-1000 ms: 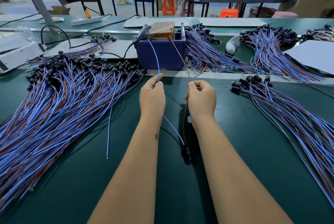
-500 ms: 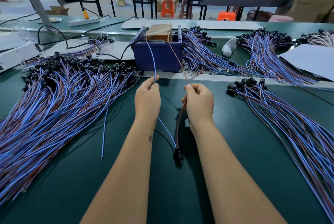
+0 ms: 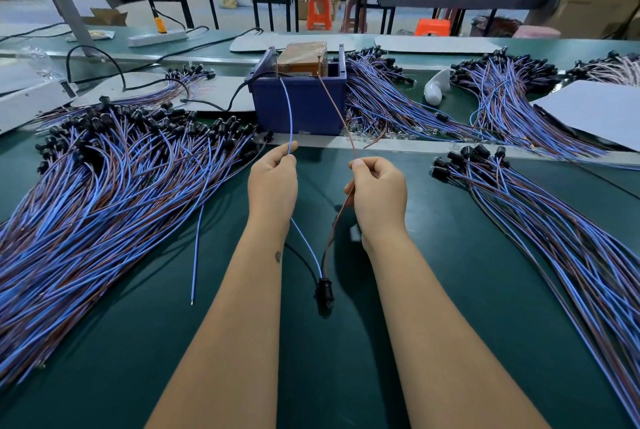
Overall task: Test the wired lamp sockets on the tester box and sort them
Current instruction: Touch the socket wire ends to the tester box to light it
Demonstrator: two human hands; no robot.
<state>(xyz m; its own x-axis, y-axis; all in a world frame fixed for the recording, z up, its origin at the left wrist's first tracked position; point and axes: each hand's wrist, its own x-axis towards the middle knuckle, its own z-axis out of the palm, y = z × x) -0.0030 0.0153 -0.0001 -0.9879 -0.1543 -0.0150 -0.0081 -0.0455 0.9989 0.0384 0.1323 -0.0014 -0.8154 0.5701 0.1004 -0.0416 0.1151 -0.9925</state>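
Between forearms – socket [image 3: 324,291] hangs; L hand [image 3: 273,183], R hand [image 3: 379,193] pinch wires, prob. taut.

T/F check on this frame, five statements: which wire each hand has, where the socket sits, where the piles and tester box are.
1. The left hand pinches the blue wire. True.
2. The right hand holds nothing. False: it pinches the brown wire.
3. The black socket hangs between the forearms. True.
4. The tester box is red. False: it is blue.
5. The larger wire pile lies on the person's right. False: it lies on their left; a smaller pile is on the right.
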